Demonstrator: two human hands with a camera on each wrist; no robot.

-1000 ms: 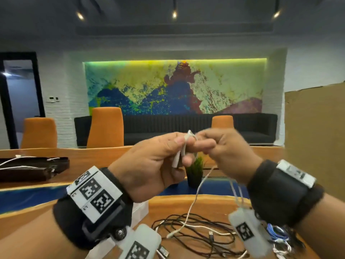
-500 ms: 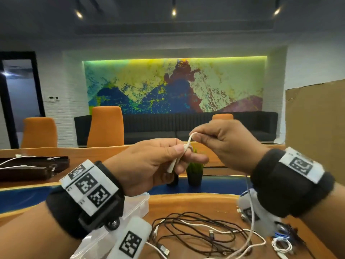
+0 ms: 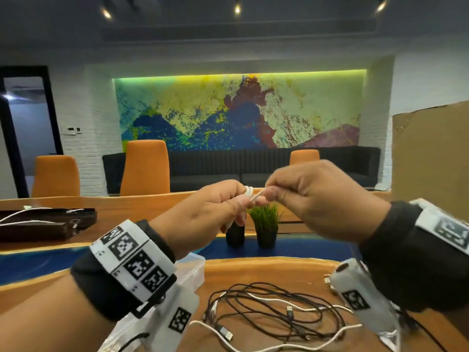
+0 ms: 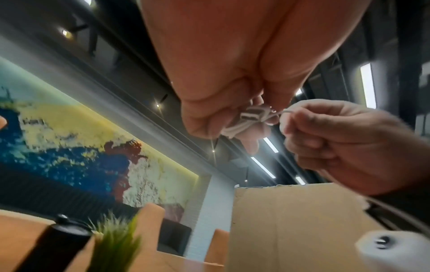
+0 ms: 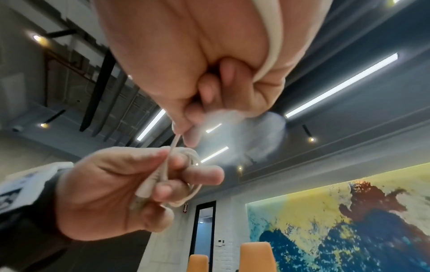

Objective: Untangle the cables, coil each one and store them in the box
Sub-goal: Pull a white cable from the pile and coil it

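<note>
Both hands are raised above the table, close together. My left hand (image 3: 218,207) grips a small coil of white cable (image 3: 249,192), with its loops round the fingers (image 5: 186,174) and a white plug (image 4: 250,116) under the thumb. My right hand (image 3: 312,196) pinches the free strand of the same white cable (image 5: 175,142) right next to the coil; the strand runs on across the right palm (image 5: 272,51). A tangle of black and white cables (image 3: 274,311) lies on the wooden table (image 3: 266,269) below. A clear plastic box (image 3: 195,269) sits under my left wrist, mostly hidden.
Two small potted plants (image 3: 265,224) stand behind the hands on the blue strip of the table. A tall cardboard panel (image 3: 431,158) rises at the right. Dark cases with white cables (image 3: 43,222) lie at far left. Orange chairs (image 3: 144,168) and a sofa stand behind.
My right hand came down from above the coil and back beside my left hand, laying another turn of white cable on the coil. Both hands sit slightly higher in view.
</note>
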